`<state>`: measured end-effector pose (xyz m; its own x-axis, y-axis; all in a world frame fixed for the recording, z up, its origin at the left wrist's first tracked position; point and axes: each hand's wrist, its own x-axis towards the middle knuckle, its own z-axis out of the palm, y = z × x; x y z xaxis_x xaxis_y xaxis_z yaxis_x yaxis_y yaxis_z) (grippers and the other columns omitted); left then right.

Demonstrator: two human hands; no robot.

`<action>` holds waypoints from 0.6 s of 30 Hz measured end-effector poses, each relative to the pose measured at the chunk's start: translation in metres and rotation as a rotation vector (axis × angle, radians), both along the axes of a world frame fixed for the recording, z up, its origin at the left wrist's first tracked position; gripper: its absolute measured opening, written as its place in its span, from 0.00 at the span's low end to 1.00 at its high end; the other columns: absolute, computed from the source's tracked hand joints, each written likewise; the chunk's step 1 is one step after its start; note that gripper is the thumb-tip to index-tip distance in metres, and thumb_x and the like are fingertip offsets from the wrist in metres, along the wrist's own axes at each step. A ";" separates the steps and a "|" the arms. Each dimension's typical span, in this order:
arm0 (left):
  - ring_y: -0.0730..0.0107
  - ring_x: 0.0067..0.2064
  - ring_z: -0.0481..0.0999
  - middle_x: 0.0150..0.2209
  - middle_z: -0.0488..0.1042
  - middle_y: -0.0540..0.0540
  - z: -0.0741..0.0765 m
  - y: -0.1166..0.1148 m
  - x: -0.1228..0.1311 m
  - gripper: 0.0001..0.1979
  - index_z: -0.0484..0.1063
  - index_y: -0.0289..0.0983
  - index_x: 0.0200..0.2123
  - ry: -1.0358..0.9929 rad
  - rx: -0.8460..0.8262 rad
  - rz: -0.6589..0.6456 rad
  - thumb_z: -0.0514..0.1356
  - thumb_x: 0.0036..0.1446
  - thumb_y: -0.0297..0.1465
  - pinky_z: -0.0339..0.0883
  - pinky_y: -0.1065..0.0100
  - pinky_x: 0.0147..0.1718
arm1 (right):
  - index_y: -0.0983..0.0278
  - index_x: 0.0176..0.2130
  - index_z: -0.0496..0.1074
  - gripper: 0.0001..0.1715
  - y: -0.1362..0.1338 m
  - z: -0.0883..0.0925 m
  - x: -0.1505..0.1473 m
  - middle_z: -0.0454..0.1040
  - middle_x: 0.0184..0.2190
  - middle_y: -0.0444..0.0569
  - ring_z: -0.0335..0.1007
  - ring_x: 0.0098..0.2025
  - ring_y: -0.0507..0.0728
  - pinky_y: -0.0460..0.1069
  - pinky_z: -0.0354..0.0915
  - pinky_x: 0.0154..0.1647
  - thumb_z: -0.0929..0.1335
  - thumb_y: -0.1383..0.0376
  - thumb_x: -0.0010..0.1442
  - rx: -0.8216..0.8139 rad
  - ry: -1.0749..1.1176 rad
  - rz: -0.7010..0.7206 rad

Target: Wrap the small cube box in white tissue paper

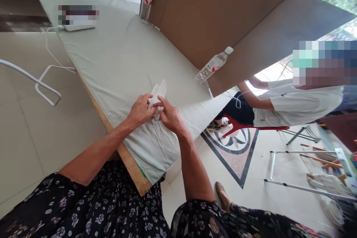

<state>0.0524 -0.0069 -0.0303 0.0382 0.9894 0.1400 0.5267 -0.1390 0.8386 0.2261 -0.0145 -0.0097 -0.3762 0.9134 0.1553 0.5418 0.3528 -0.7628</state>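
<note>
A small piece of folded white paper (159,90), maybe a tissue, lies on the cloth-covered table (111,55) close to its near corner. My left hand (140,111) grips the paper's left side between bent fingers and thumb. From the right, my right hand (170,117) holds the same paper near its lower end, with the index finger bent across it. The fingers of both hands nearly meet over the sheet and cover its lower part. Two pointed ends of the paper stick out beyond the fingertips.
Two clear water bottles, one upright (146,0) and one nearer (213,66), stand by a large cardboard panel (217,18). A white device (79,26) with a cable sits at the far left. Another person in a white shirt (306,104) sits beyond the panel.
</note>
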 end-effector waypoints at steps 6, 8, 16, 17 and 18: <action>0.67 0.37 0.73 0.42 0.71 0.46 -0.006 -0.002 0.000 0.29 0.70 0.38 0.61 0.024 0.048 -0.035 0.62 0.54 0.29 0.73 0.61 0.48 | 0.64 0.50 0.73 0.23 0.025 -0.021 0.015 0.80 0.41 0.52 0.74 0.29 0.52 0.46 0.67 0.24 0.72 0.57 0.57 -0.316 0.398 -0.466; 0.67 0.38 0.73 0.42 0.70 0.46 -0.006 -0.003 0.000 0.30 0.69 0.39 0.62 0.050 0.069 -0.046 0.62 0.55 0.29 0.73 0.62 0.47 | 0.65 0.47 0.74 0.25 0.036 -0.022 0.015 0.79 0.37 0.52 0.75 0.30 0.54 0.46 0.64 0.20 0.75 0.53 0.54 -0.453 0.440 -0.455; 0.64 0.43 0.74 0.47 0.67 0.44 0.002 -0.008 -0.001 0.26 0.73 0.44 0.63 0.250 0.084 -0.157 0.58 0.61 0.30 0.73 0.63 0.46 | 0.61 0.30 0.70 0.15 0.074 -0.023 -0.006 0.68 0.22 0.39 0.60 0.21 0.49 0.46 0.56 0.20 0.75 0.56 0.50 -0.457 0.369 -0.265; 0.64 0.43 0.74 0.47 0.67 0.44 0.002 -0.007 -0.002 0.24 0.75 0.44 0.60 0.251 0.071 -0.162 0.58 0.61 0.30 0.73 0.63 0.47 | 0.61 0.29 0.69 0.14 0.074 -0.026 -0.007 0.68 0.22 0.39 0.59 0.22 0.49 0.46 0.56 0.22 0.73 0.56 0.50 -0.413 0.357 -0.259; 0.64 0.42 0.74 0.46 0.67 0.44 0.002 -0.005 -0.003 0.23 0.77 0.43 0.58 0.240 0.053 -0.163 0.58 0.60 0.31 0.73 0.62 0.47 | 0.61 0.29 0.69 0.13 0.074 -0.028 -0.008 0.67 0.23 0.39 0.59 0.24 0.50 0.46 0.57 0.24 0.72 0.56 0.51 -0.360 0.342 -0.262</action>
<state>0.0498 -0.0122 -0.0282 0.2343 0.9591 0.1590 0.6765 -0.2784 0.6818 0.2180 0.0599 -0.0379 -0.1129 0.9875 -0.1103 0.2774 -0.0752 -0.9578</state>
